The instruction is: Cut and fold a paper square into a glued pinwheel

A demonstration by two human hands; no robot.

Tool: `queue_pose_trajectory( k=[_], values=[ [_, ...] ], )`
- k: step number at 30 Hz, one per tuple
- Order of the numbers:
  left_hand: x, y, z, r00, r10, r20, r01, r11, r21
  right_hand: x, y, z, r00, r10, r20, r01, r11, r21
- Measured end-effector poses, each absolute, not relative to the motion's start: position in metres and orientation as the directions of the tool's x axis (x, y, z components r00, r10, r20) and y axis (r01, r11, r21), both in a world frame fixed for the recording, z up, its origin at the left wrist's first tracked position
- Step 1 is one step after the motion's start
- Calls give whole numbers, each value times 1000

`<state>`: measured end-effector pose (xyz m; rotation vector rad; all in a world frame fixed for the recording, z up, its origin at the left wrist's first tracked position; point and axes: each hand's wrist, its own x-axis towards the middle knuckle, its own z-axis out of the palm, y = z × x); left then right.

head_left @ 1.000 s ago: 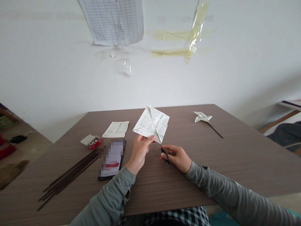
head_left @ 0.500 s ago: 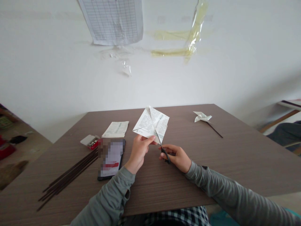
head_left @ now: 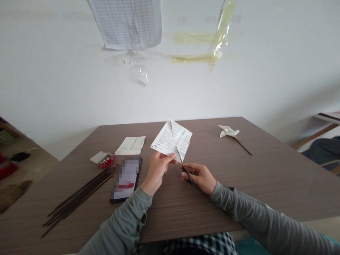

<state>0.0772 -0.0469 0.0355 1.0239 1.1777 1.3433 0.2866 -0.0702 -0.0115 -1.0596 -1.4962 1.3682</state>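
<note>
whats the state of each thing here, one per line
left hand: pinching the paper's lower edge
right hand: gripping the scissors
printed white paper square: held up off the table, partly cut
black-handled scissors: blades in the paper
small red and white box: open, lying flat
black smartphone: lying flat, screen lit
white paper pinwheel on a dark stick: finished, lying flat
bundle of dark thin sticks: loose, lying flat

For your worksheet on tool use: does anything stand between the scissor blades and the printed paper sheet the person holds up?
Nothing visible does. The left hand pinches the printed white paper sheet at its lower corner, and the black-handled scissors in the right hand already have their blades at the sheet's lower edge, above the brown wooden table.
</note>
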Motion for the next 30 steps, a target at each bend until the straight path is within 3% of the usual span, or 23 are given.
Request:
queue_pose_trajectory(
  k=[30],
  values=[
    [77, -48, 39, -60, 997, -38, -143, 29, 989, 285, -70, -9, -306, 952, 21, 21, 28, -999]
  ],
)
